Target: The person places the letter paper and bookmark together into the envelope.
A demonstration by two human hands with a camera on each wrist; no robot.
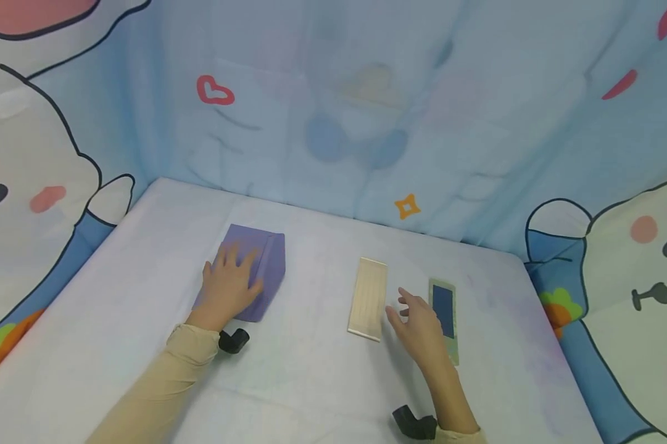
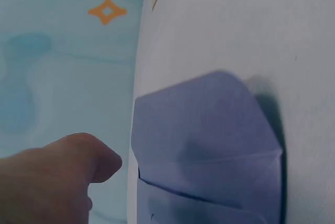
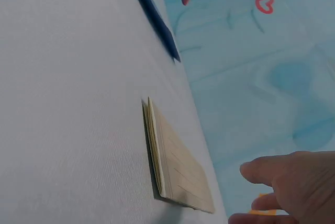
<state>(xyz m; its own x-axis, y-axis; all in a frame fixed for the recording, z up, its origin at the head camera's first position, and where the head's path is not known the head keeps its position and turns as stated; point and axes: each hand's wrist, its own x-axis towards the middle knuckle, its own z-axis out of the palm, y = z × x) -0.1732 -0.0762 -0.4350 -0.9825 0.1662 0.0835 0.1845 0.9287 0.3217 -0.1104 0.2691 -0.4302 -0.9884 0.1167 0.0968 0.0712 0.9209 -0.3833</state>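
A purple envelope (image 1: pixel 274 265) lies on the left half of the table. Over it is my left hand (image 1: pixel 227 293), fingers spread; I cannot tell whether they touch the paper. In the left wrist view, the envelope's flap (image 2: pixel 204 122) is folded out and the thumb (image 2: pixel 94 156) is off to its side. My right hand (image 1: pixel 422 330), fingers loosely bent and holding nothing, hovers between a beige folded card (image 1: pixel 368 299) and a green-edged card with a dark blue panel (image 1: pixel 444 308), partly covering the latter. The right wrist view shows the beige card's layered edge (image 3: pixel 157 161).
A white cloth (image 1: pixel 311 370) covers the table. Behind it hangs a light blue curtain (image 1: pixel 289 123) with cartoon prints. Black wrist devices, one at the left wrist (image 1: pixel 234 340) and one at the right wrist (image 1: pixel 413 423), stick out beside the sleeves.
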